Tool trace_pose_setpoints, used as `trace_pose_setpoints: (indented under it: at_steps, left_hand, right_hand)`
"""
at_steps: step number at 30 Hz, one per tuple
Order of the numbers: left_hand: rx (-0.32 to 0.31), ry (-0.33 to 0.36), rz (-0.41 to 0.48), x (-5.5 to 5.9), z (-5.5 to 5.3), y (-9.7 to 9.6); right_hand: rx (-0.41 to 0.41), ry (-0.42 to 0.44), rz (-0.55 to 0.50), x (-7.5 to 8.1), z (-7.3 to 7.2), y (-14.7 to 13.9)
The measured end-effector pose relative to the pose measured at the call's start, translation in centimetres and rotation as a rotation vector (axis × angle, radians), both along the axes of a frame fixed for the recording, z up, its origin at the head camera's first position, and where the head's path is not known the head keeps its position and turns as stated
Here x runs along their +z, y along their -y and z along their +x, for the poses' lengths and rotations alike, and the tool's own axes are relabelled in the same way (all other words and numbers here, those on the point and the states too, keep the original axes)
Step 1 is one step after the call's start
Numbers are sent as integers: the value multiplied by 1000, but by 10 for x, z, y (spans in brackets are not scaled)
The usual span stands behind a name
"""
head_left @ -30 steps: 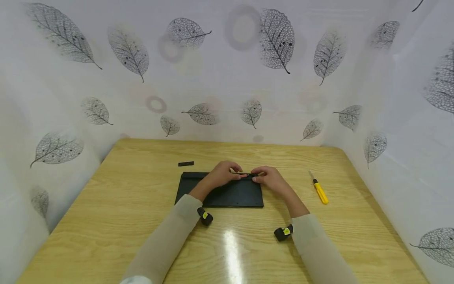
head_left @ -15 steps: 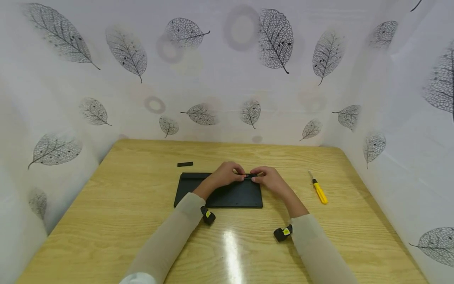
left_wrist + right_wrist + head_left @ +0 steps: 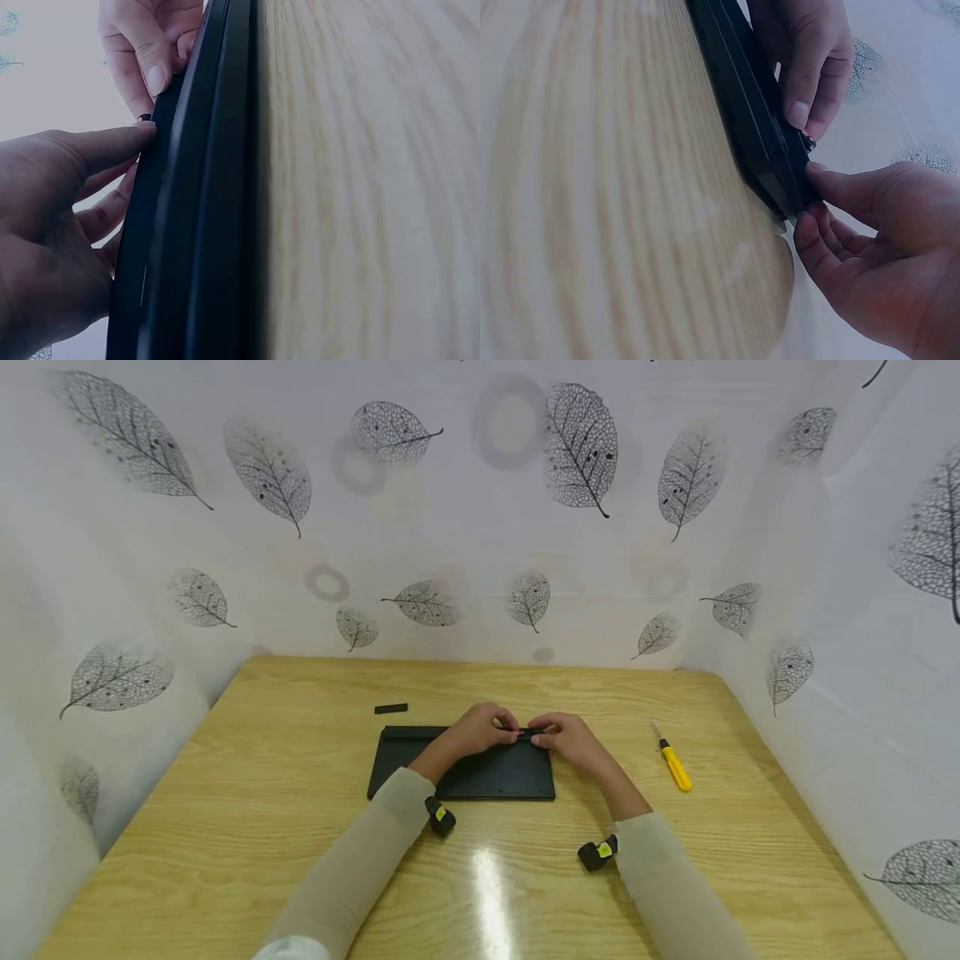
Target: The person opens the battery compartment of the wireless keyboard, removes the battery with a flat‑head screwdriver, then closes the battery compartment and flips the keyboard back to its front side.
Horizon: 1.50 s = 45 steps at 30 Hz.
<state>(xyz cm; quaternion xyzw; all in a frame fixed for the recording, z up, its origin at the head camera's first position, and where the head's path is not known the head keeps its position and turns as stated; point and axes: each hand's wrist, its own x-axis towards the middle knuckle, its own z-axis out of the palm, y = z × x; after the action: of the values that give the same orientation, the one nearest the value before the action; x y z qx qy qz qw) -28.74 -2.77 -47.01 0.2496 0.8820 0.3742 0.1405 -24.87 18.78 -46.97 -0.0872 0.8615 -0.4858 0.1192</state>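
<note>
A black keyboard (image 3: 495, 778) lies underside up on the wooden table, its raised ridge along the far edge. My left hand (image 3: 478, 730) reaches over it and pinches a small battery (image 3: 808, 140) at the ridge; only a dark end with a trace of red shows past the fingertips in the right wrist view. Close beside it, my right hand (image 3: 573, 740) grips the far right corner of the keyboard between thumb and fingers. The left wrist view has both thumbs (image 3: 124, 142) at the ridge, a short way apart.
Behind the keyboard's left end lies a narrow black cover strip (image 3: 392, 708). A screwdriver (image 3: 677, 768) with a yellow handle lies to the right of my right hand. White leaf-patterned cloth (image 3: 465, 527) hangs around the table (image 3: 300, 860).
My left hand has shifted slightly right along the ridge, toward my right hand. The reddish battery, plainer a second ago, is now mostly hidden by the fingers. The right hand keeps its grip.
</note>
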Motion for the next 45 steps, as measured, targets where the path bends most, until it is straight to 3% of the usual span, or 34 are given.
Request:
trace_pose_setpoints:
  at_steps: [12, 21, 25, 32, 45]
  left_hand:
    - [-12, -12, -2, -2, -1, 0]
    - [36, -14, 136, -2, 3, 2]
    - [66, -48, 169, 0, 1, 3]
    - [101, -39, 207, 6, -1, 8]
    - [78, -15, 208, 6, -2, 21]
  right_hand:
    - [7, -8, 5, -1, 1, 0]
    - [0, -14, 22, 0, 1, 1]
    - [-5, -6, 3, -1, 0, 1]
    - [-6, 4, -17, 0, 2, 0]
    - [-10, 6, -11, 2, 2, 2]
